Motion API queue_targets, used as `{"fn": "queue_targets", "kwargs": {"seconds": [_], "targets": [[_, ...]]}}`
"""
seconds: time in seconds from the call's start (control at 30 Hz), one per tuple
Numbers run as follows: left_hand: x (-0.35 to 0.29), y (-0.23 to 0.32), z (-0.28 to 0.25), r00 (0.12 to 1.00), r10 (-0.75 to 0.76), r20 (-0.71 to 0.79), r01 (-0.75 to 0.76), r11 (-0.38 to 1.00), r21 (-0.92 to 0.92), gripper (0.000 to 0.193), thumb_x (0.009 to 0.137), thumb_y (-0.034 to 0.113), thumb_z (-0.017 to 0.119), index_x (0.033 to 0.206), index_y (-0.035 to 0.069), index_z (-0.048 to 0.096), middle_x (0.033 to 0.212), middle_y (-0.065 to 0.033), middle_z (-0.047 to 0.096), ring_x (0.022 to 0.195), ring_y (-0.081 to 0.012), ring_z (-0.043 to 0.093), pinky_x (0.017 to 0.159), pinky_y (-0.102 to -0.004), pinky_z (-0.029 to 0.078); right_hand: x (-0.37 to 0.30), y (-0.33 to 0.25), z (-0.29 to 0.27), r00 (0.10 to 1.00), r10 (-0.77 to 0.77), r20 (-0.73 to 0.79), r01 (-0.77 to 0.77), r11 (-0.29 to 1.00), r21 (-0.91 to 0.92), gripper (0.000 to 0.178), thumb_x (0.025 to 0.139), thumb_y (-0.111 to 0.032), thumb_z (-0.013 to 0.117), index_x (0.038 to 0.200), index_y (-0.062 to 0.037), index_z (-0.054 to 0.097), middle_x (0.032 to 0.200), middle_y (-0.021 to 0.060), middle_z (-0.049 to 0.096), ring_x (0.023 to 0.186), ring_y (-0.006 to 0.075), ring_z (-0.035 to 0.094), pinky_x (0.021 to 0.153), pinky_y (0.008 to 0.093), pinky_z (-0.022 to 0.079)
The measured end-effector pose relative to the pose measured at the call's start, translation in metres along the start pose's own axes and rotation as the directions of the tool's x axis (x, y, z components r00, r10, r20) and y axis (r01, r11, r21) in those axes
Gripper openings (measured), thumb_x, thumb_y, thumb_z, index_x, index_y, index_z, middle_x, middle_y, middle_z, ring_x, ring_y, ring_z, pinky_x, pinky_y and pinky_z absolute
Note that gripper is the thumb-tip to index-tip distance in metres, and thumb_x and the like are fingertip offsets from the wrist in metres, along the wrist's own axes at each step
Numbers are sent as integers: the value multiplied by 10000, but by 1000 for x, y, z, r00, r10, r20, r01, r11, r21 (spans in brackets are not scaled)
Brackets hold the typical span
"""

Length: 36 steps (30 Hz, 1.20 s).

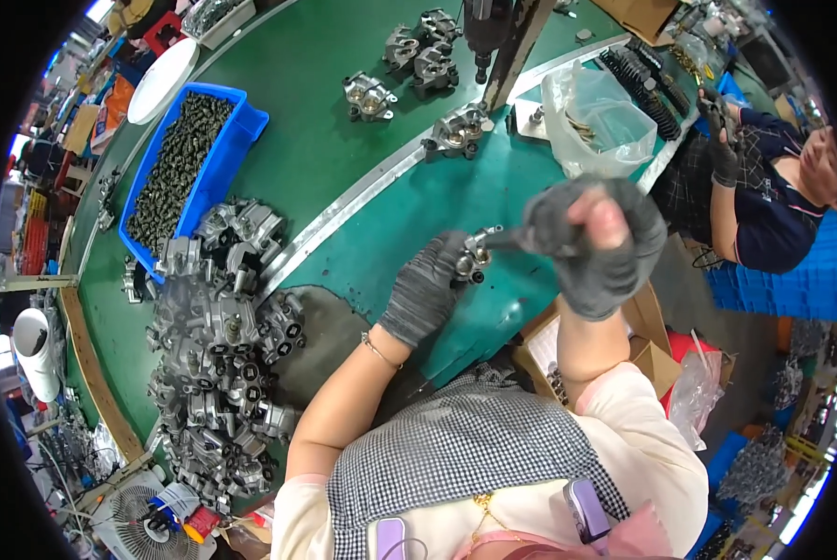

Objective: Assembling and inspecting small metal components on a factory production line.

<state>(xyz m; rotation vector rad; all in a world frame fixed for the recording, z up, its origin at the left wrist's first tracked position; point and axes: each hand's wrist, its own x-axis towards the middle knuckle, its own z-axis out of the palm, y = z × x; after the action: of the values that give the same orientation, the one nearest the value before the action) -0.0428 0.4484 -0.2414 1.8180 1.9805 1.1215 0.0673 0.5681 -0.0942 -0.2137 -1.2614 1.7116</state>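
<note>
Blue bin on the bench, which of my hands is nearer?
Left: your left hand is right of the blue bin, holding a metal part; your right hand is farther right.

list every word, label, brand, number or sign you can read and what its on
None can be read.
Metal part in the left hand: any marking is too small.
Tool in the right hand: too blurred.
Clear bag: no legible print.
Blue bin: no lettering shows.

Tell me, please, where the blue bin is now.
In the head view, the blue bin is at upper left on the green table, its lower end by the heaped metal castings.
</note>
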Motion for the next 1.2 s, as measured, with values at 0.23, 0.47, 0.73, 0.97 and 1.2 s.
{"fn": "queue_targets", "kwargs": {"seconds": [0.23, 0.47, 0.73, 0.97, 1.2], "targets": [[2, -7, 14, 984, -170, 54, 170, 985, 11, 533, 730, 156, 684, 1203, 11, 484, 1091, -204, 571, 983, -365, 566, 853, -423, 464, -18, 46, -14, 974, 228, 13, -215, 936, -280, 251, 901, -194, 517, 740, -4, 554, 559, 52, 530, 457, 126, 483, 441, 281, 408], [6, -6, 6, 991, -136, 13, 136, 991, 15, 584, 695, 188, 743, 1192, 24, 482, 1063, -216, 581, 919, -373, 590, 781, -418, 502, -11, 77, -36, 998, 68, -15, -65, 828, -556, 254, 915, -230, 534, 766, -24, 547, 567, 55, 529, 444, 133, 475, 438, 275, 433], [71, -42, -12, 942, -270, -197, 294, 950, 101, 432, 780, 158, 596, 1180, 30, 497, 1134, -222, 539, 1057, -376, 525, 840, -442, 475, 2, 9, -56, 932, -292, -215, 247, 945, -213, 215, 907, -217, 550, 821, -22, 522, 578, 25, 445, 484, 139, 448, 450, 297, 396], [53, -25, -131, 936, -165, -309, 334, 690, 643, 260, 767, 241, 624, 933, 44, 592, 919, -186, 606, 939, -360, 564, 795, -472, 443, -105, -45, -176, 868, -102, -486, -189, 838, -512, 159, 886, -169, 576, 817, -28, 549, 539, 14, 421, 440, 106, 401, 431, 269, 379], [-56, -53, -118, 908, -350, -229, 393, 526, 754, 459, 807, 319, 646, 1198, 99, 553, 1315, -212, 463, 1097, -367, 530, 936, -453, 420, -212, -23, -261, 685, 321, -654, -636, -174, -752, 173, 753, -160, 533, 777, -26, 641, 688, 155, 633, 584, 289, 573, 599, 404, 475]]}}
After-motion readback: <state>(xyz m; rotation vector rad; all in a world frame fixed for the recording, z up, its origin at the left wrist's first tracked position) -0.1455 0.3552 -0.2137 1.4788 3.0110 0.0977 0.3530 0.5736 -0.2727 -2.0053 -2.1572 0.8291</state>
